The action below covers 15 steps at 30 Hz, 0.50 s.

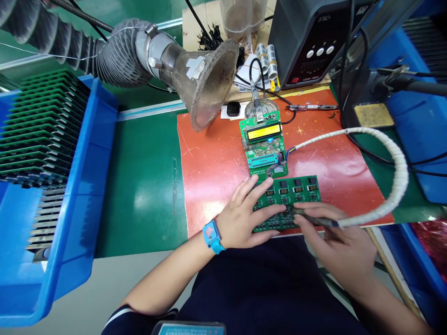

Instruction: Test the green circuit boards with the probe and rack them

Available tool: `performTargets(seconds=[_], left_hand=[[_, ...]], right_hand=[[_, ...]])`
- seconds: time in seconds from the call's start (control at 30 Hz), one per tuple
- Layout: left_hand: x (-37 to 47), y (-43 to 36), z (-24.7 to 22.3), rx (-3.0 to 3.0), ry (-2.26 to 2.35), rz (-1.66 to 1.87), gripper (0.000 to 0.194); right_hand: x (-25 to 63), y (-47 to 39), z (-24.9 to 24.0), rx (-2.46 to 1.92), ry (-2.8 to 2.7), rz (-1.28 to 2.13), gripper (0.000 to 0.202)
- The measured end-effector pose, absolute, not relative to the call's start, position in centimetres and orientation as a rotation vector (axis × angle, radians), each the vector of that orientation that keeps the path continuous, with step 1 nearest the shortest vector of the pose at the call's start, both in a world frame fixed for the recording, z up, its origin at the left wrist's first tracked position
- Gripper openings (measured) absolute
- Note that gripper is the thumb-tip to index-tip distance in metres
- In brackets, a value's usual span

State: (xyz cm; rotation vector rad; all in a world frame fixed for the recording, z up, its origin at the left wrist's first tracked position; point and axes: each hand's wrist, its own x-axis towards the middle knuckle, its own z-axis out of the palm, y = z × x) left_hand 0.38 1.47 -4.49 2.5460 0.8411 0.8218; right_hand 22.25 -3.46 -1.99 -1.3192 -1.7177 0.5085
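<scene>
A green circuit board [312, 193] with several small digit displays lies on the orange mat, close to my body. My left hand [249, 211] rests spread over its left part, fingers stretched across it. In my right hand [337, 232] is a dark pen-like probe [316, 218], pinched between thumb and fingers, its tip at the middle of the board. Exactly what the tip touches is hidden by my fingers. From the probe a white wrapped cable [401, 170] loops round to a green programmer board [267, 144] with a lit yellow screen, just beyond the circuit board.
A grey fume hose with a clear funnel [214, 86] hangs over the back left. The blue bin [75, 228] at left holds stacked green boards [42, 123]. A black soldering station [307, 42] stands behind; a pen [312, 107] lies on the orange mat [213, 167]. Blue bins border the right.
</scene>
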Motion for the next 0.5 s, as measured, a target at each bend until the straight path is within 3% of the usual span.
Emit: performTargets(seconds=[0.5], left_hand=[[-0.53,1.76,-5.12,2.505,0.739,0.923,0.046]], right_hand=[[22.04,-3.63,-1.91,-1.380,-1.699,0.529,0.018]])
